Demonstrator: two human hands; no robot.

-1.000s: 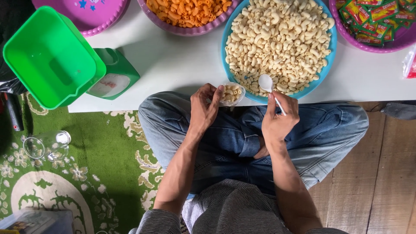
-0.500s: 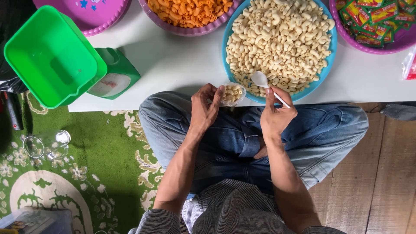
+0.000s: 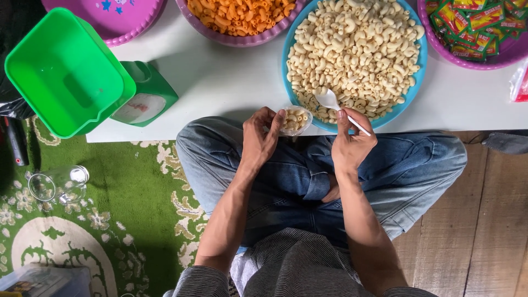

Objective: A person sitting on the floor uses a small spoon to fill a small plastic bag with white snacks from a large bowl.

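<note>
Head view, looking straight down on crossed legs in jeans [image 3: 407, 165], seated on the floor at a low white table [image 3: 225, 82].

Left hand [image 3: 258, 137] closed around a small clear bag [image 3: 294, 119], part-filled with pale macaroni, held at the near table edge just left of the blue bowl [image 3: 422, 60]. Right hand [image 3: 352, 146] pinched shut on a white plastic spoon [image 3: 333, 102]; spoon head dipped into the macaroni at the bowl's near rim, handle angled back to the right through the fingers.

Blue bowl heaped with pale macaroni, centre-right on the table. Far centre: purple bowl of orange macaroni [image 3: 239, 14], cut off by the frame. Far right: purple bowl of red-and-green sachets [image 3: 478, 27]. Far left: purple tray [image 3: 110, 16], partly out of frame. Left end of table: green tub [image 3: 66, 71], tilted, overhanging the edge, sitting over a green scale [image 3: 146, 96].

Floor: green patterned rug [image 3: 110, 220] on the left, bare wood planks [image 3: 484, 231] on the right. Clear glass jar [image 3: 58, 184] lying on the rug, well apart from the hands. Dark object at the far left edge, too cropped to identify.
</note>
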